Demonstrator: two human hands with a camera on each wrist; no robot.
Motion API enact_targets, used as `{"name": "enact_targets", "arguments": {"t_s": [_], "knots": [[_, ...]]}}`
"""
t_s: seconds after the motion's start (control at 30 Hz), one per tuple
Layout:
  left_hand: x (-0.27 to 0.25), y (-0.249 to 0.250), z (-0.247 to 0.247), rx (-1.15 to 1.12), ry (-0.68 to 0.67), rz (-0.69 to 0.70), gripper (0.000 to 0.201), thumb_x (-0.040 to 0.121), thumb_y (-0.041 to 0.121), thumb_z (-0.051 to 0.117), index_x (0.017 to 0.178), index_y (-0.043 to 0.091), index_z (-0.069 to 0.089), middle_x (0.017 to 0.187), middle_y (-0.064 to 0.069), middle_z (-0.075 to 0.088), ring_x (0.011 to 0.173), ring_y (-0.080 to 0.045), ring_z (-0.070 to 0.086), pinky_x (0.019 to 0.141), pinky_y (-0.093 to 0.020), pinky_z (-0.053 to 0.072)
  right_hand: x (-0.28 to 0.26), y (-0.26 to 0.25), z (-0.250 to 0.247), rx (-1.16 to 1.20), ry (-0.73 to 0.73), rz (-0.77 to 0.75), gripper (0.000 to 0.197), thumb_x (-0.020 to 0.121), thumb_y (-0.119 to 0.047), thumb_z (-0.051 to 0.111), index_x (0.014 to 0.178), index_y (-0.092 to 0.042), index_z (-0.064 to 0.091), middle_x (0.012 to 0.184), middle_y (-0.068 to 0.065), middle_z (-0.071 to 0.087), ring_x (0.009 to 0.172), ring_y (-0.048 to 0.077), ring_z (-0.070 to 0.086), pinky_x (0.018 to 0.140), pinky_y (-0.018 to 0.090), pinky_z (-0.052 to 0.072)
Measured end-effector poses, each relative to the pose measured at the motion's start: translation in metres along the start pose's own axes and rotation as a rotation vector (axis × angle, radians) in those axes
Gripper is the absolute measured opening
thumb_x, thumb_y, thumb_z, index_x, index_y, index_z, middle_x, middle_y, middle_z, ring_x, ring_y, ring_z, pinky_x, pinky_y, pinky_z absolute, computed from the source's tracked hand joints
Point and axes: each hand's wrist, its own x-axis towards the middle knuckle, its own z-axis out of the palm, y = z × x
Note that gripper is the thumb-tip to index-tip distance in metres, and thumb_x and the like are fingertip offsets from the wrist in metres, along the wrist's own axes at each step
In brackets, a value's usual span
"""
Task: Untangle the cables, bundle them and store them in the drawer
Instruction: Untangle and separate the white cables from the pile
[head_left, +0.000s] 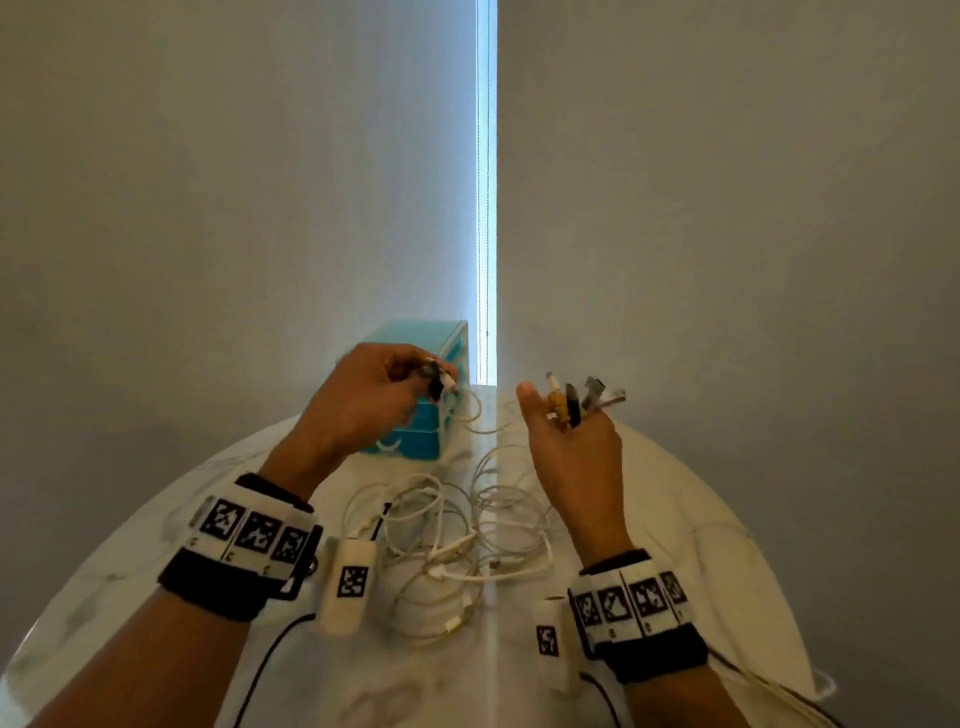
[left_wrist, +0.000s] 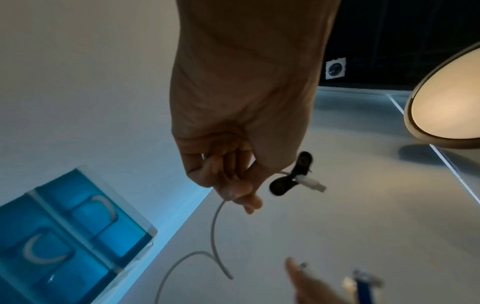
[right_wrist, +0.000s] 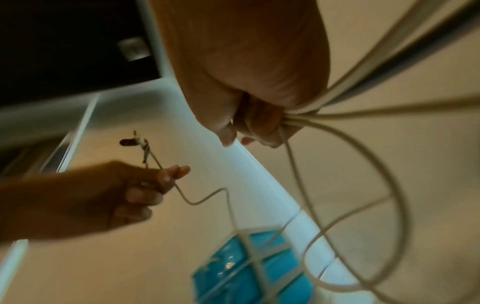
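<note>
A tangle of white cables (head_left: 447, 545) lies on the round white table (head_left: 701, 545) between my wrists. My left hand (head_left: 415, 379) is raised in front of the blue drawer unit (head_left: 415, 441) and pinches one white cable (left_wrist: 214, 226) near its plug (left_wrist: 311, 183), where a black tie (left_wrist: 291, 179) hangs. My right hand (head_left: 561, 410), held up to the right, grips several cable ends (head_left: 582, 397), their plugs sticking up past the fingers. Those cables (right_wrist: 298, 119) fan out from its fist in loops. The drawers of the unit (left_wrist: 64, 236) look closed.
The drawer unit stands at the table's far edge against a pale wall (head_left: 234, 208). A bright window gap with a bead chain (head_left: 487, 208) runs down behind it. Black cords (head_left: 270, 654) trail from my wrist bands over the near table.
</note>
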Motion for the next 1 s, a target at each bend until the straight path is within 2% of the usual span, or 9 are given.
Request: {"name": "enact_targets", "arguments": {"t_s": [0.2, 0.3, 0.4, 0.53, 0.67, 0.7, 0.77, 0.87, 1.0], "knots": [[0.007, 0.018, 0.001, 0.011, -0.162, -0.033, 0.024, 0.106, 0.014, 0.059, 0.101, 0.005, 0.08, 0.072, 0.008, 0.072, 0.068, -0.015, 0.058, 0.058, -0.015, 0.047, -0.003, -0.006, -0.007, -0.152, -0.405, -0.308, 0.031, 0.094, -0.048, 0.079, 0.119, -0.03, 0.074, 0.073, -0.021, 0.07, 0.065, -0.005, 0.062, 0.064, 0.013, 0.046], [0.0, 0.02, -0.006, -0.191, -0.319, -0.077, 0.023, 0.104, 0.01, 0.06, 0.102, 0.0, 0.08, 0.069, -0.006, 0.059, 0.061, -0.018, 0.048, 0.052, -0.019, 0.04, -0.003, -0.003, -0.005, -0.33, -0.445, -0.441, 0.019, 0.099, -0.046, 0.074, 0.107, -0.03, 0.077, 0.085, -0.006, 0.077, 0.071, -0.002, 0.059, 0.072, 0.021, 0.047], [-0.004, 0.01, -0.02, -0.334, -0.319, -0.136, 0.027, 0.099, 0.02, 0.064, 0.098, -0.001, 0.081, 0.068, -0.007, 0.05, 0.056, -0.015, 0.042, 0.049, -0.021, 0.034, -0.005, -0.015, -0.014, -0.306, -0.556, -0.455, 0.018, 0.099, -0.047, 0.074, 0.083, -0.04, 0.07, 0.071, -0.021, 0.063, 0.07, -0.007, 0.06, 0.068, 0.011, 0.041], [-0.009, -0.018, -0.033, -0.295, -0.341, -0.233, 0.029, 0.098, 0.027, 0.067, 0.103, 0.004, 0.083, 0.073, -0.007, 0.053, 0.059, -0.015, 0.041, 0.052, -0.025, 0.031, -0.011, -0.04, -0.025, -0.257, -0.885, -0.374, 0.023, 0.108, -0.045, 0.061, 0.11, -0.036, 0.082, 0.106, -0.026, 0.073, 0.103, -0.01, 0.064, 0.09, 0.016, 0.052], [-0.027, -0.036, -0.035, -0.161, -0.431, -0.282, 0.044, 0.091, 0.06, 0.074, 0.112, 0.022, 0.084, 0.077, -0.002, 0.059, 0.059, -0.012, 0.042, 0.055, -0.023, 0.033, -0.007, -0.045, -0.028, -0.315, -1.075, -0.22, 0.031, 0.113, -0.034, 0.053, 0.101, -0.024, 0.079, 0.06, -0.026, 0.057, 0.056, -0.007, 0.054, 0.057, 0.008, 0.039], [-0.03, -0.037, -0.036, -0.128, -0.406, -0.299, 0.056, 0.08, 0.072, 0.073, 0.111, 0.027, 0.084, 0.076, 0.0, 0.059, 0.059, -0.01, 0.041, 0.055, -0.022, 0.034, 0.001, -0.039, -0.03, -0.285, -0.974, -0.168, 0.032, 0.114, -0.029, 0.051, 0.099, -0.025, 0.079, 0.06, -0.026, 0.057, 0.056, -0.006, 0.054, 0.056, 0.007, 0.039], [-0.033, -0.04, -0.042, -0.069, -0.321, -0.325, 0.071, 0.056, 0.087, 0.071, 0.106, 0.037, 0.084, 0.07, 0.002, 0.057, 0.057, -0.009, 0.039, 0.054, -0.022, 0.033, 0.03, -0.023, -0.044, -0.278, -0.402, -0.055, 0.03, 0.112, -0.022, 0.05, 0.108, -0.022, 0.08, 0.085, -0.017, 0.072, 0.08, 0.005, 0.068, 0.069, 0.023, 0.051], [-0.036, -0.042, -0.057, -0.024, -0.24, -0.292, 0.078, 0.048, 0.096, 0.066, 0.1, 0.041, 0.085, 0.064, 0.003, 0.053, 0.056, -0.01, 0.037, 0.053, -0.025, 0.033, 0.055, -0.012, -0.081, -0.461, 0.338, 0.055, 0.04, 0.113, -0.032, 0.05, 0.119, 0.002, 0.069, 0.11, 0.024, 0.074, 0.105, 0.043, 0.07, 0.088, 0.049, 0.057], [-0.039, -0.03, -0.057, -0.055, -0.258, -0.239, 0.066, 0.065, 0.092, 0.058, 0.106, 0.047, 0.082, 0.063, 0.007, 0.05, 0.055, -0.008, 0.037, 0.053, -0.025, 0.032, 0.042, -0.022, -0.068, -0.365, 0.328, -0.056, 0.038, 0.111, -0.032, 0.054, 0.107, 0.002, 0.071, 0.097, 0.019, 0.075, 0.087, 0.036, 0.072, 0.077, 0.05, 0.06]]}}
